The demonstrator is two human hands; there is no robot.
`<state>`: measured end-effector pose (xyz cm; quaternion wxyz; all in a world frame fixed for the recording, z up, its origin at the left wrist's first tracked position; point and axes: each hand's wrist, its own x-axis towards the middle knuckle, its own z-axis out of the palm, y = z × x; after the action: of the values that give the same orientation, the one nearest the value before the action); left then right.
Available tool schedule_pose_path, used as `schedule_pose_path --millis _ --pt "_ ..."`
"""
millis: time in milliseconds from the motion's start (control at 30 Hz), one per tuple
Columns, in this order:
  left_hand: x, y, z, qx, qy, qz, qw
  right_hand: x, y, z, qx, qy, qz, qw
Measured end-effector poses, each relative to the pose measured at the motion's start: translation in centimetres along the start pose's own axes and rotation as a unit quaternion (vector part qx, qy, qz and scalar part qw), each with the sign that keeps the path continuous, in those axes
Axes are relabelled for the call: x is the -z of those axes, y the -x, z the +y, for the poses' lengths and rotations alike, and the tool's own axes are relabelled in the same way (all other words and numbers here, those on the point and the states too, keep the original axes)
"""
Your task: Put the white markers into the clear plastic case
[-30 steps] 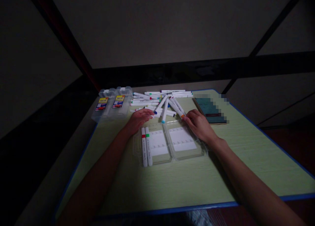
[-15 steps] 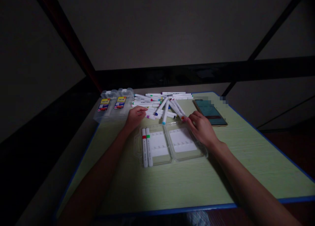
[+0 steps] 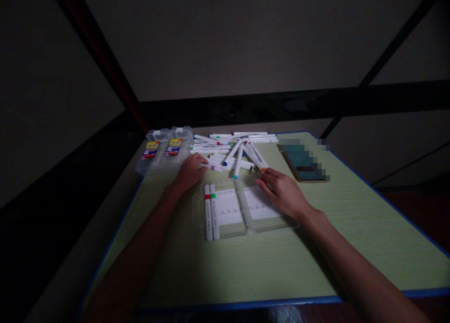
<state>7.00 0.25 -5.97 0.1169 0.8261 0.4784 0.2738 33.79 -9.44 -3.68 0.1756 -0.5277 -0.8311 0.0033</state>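
Note:
My left hand [image 3: 191, 171] is closed at the near left of a heap of white markers, its fingers on the end of a marker with a purple band [image 3: 213, 168]. My right hand [image 3: 283, 191] hovers over the right half of an open clear plastic case [image 3: 248, 227]. Its thumb and fingers are apart, close to the orange-tipped end of a marker [image 3: 258, 160]. In the case's left half, a red-banded marker [image 3: 208, 215] and a green-banded marker [image 3: 214, 215] lie side by side.
Two clear plastic cases with colourful labels [image 3: 150, 149] stand at the back left of the table [image 3: 218, 276]. A phone [image 3: 302, 166] lies at the right, partly blurred out. Several loose markers [image 3: 260, 139] are strewn at the back, before a wall.
My right hand has shifted slightly left and its fingers have come over the case. My left hand has drawn slightly nearer to me, at the purple-banded marker's end. The view has shifted slightly.

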Motion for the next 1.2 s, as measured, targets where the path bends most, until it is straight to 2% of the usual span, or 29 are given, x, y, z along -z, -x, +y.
schedule_pose_path --millis 600,933,1200 --pt "-1.0 0.0 0.5 -0.018 0.021 -0.042 0.999 -0.1 0.0 -0.5 0.037 0.021 -0.039 0.998" --pt "-0.6 0.1 0.9 -0.031 0.008 -0.039 0.999 -0.2 -0.1 -0.5 0.045 0.017 -0.035 0.998" --pt "-0.1 -0.1 1.3 -0.036 0.014 -0.082 0.996 -0.3 -0.1 -0.5 0.050 0.023 -0.042 0.998"
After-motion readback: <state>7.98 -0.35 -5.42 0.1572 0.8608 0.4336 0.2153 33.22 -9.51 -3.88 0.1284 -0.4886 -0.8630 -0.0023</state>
